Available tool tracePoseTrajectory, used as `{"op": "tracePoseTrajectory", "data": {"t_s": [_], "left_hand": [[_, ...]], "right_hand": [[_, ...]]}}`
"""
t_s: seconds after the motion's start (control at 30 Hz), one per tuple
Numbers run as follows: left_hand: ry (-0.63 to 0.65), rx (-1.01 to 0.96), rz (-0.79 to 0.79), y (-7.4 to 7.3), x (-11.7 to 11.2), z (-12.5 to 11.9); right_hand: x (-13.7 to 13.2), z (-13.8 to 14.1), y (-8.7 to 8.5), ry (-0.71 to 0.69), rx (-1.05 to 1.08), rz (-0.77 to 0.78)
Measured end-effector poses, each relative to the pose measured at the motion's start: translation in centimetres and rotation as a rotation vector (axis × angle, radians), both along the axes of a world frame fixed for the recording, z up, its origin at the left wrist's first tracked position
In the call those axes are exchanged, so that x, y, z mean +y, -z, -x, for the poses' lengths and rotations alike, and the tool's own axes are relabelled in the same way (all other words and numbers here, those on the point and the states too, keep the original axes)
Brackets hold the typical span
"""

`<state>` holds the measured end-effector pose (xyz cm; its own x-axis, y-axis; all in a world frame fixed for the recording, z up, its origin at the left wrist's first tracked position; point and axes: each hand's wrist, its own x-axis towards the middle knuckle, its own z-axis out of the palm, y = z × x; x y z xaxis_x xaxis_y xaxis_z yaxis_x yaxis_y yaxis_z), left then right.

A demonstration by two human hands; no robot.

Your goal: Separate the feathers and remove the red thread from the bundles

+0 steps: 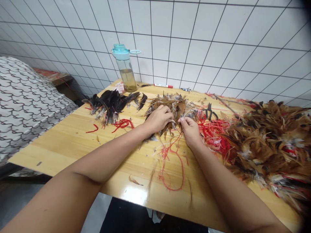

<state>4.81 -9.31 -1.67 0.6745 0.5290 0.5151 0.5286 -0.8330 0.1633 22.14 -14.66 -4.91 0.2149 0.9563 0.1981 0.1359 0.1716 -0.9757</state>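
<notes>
My left hand (160, 118) rests on the near side of a pile of brown feathers (176, 103), its fingers curled down into them and their tips partly hidden. Just to the right, my right hand (190, 130) pinches thumb and forefinger together at the edge of the same pile. What sits in that pinch is too small to make out. From between the hands a thin red string (182, 173) trails toward me and loops on the wooden table (73, 144).
Black feathers (111, 102) lie left, beside short red cords (123, 124). Right of my hands are tangled red string (213, 129), black-handled pliers (210, 112) and a large brown feather heap (269, 136). A water bottle (126, 71) and a red-capped marker (163, 85) are near the tiled wall.
</notes>
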Motion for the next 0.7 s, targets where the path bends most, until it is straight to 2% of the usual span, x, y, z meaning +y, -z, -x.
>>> {"op": "tracePoseTrajectory", "data": {"t_s": [0.1,0.23,0.57,0.7], "left_hand": [[0.014,-0.044,0.013,-0.4,0.0,0.1],[0.041,0.011,-0.014,-0.9,-0.4,-0.1],[0.038,-0.031,-0.081,-1.2,-0.8,-0.1],[0.041,-0.040,-0.089,-1.2,-1.0,-0.3]], "right_hand": [[-0.1,0.1,-0.2,0.029,-0.016,-0.003],[0.1,0.1,0.0,0.030,-0.061,-0.014],[0.2,-0.5,0.3,0.132,-0.224,-0.038],[0.3,-0.5,0.4,0.080,-0.268,-0.052]]}}
